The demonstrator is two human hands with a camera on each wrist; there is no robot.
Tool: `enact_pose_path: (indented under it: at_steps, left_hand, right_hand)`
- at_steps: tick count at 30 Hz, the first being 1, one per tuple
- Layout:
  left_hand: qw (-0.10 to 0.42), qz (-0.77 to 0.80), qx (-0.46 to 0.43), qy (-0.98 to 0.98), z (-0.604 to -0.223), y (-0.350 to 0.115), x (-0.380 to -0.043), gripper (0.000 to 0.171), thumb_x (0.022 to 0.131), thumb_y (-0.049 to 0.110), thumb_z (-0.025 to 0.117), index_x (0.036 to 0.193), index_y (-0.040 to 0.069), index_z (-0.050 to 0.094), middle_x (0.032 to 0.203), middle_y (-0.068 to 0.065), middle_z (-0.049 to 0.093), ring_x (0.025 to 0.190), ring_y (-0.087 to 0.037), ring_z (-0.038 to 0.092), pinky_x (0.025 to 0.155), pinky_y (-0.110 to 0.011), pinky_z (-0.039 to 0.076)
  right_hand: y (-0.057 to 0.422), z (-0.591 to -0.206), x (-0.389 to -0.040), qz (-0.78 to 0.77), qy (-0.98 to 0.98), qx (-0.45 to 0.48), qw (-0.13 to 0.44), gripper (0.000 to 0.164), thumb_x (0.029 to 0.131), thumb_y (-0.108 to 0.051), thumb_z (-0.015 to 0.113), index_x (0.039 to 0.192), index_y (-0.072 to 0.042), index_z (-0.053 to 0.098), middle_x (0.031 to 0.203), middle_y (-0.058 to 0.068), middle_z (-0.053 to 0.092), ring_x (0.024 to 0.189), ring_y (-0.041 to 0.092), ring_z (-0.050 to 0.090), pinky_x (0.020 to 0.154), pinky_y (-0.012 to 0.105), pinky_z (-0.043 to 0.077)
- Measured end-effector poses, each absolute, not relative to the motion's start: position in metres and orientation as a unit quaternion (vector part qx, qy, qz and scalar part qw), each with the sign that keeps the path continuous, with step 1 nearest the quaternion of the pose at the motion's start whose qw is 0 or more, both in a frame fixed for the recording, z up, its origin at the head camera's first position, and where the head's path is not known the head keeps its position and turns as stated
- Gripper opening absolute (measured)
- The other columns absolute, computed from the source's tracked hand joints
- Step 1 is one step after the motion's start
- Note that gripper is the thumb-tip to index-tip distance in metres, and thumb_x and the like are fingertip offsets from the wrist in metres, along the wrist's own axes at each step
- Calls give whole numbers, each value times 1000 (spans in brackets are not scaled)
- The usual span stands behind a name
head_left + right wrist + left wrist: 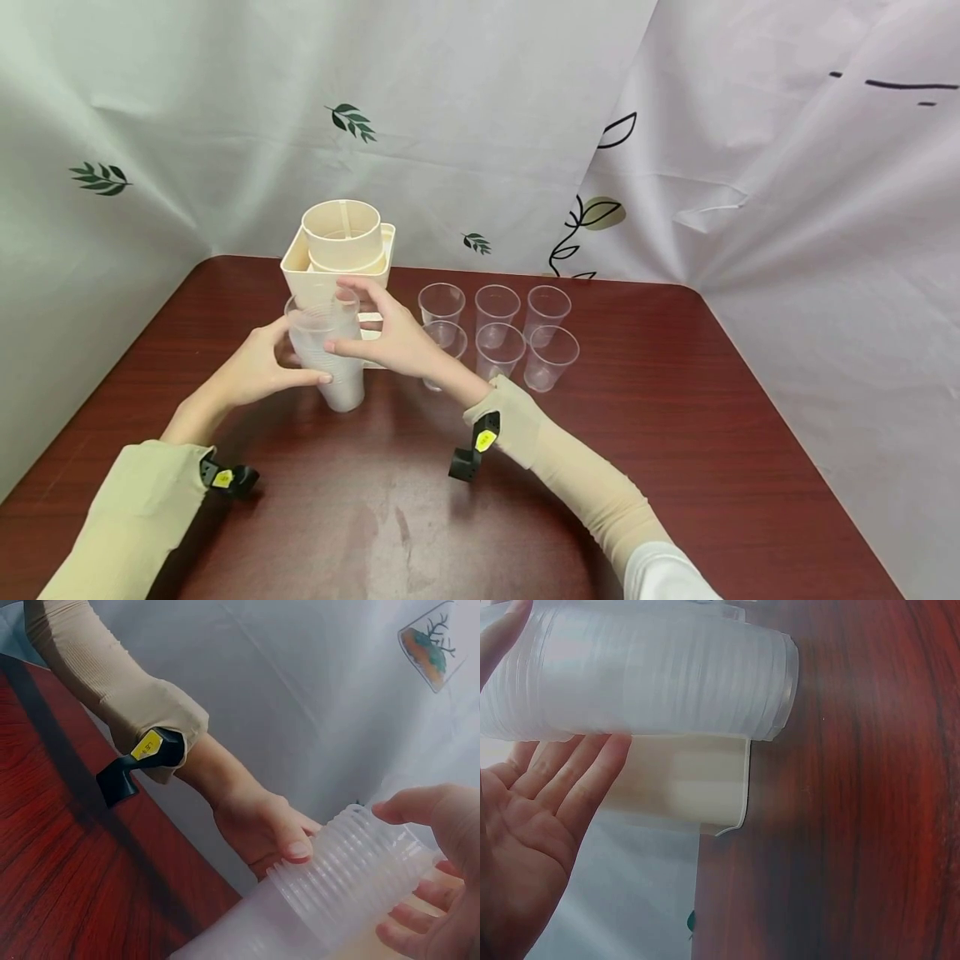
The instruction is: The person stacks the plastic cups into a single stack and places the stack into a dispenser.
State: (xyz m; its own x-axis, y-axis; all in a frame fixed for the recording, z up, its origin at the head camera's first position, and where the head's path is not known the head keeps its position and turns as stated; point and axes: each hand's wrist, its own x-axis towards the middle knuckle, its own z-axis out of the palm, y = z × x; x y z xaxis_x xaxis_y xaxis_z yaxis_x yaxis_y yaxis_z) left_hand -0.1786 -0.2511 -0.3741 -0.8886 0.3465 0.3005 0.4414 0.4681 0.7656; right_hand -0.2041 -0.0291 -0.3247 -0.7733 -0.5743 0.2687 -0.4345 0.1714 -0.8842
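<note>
A tall stack of nested clear plastic cups [341,375] stands tilted above the table, in front of a cream-coloured holder [300,279]. My left hand [258,367] grips the stack from the left, thumb on the near side; its fingers [592,769] lie along the stack in the left wrist view. From the right, my right hand [397,333] holds the upper rims between thumb and fingers. In the right wrist view the right thumb [409,806] touches the top of the stack [352,862]. Whether one cup is apart from the rest I cannot tell.
To the right of the holder, several single clear cups [551,354] stand upright in two rows, some partly behind my right forearm. A round cream cylinder [345,242] sits in the holder's top. The dark red table [675,467] meets a patterned curtain [465,125] behind.
</note>
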Motion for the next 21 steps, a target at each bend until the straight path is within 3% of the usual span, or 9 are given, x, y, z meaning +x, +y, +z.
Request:
enact_pose_path:
  at_steps: [21]
  left_hand:
    - [54, -467, -240, -850, -374, -251, -179, 77, 71, 4, 83, 136, 4, 43, 116, 25, 53, 97, 10, 57, 74, -12, 53]
  right_hand:
    - [-28, -330, -203, -547, 765, -334, 67, 70, 80, -16, 77, 141, -19, 41, 137, 3, 53, 114, 14, 60, 96, 18, 47]
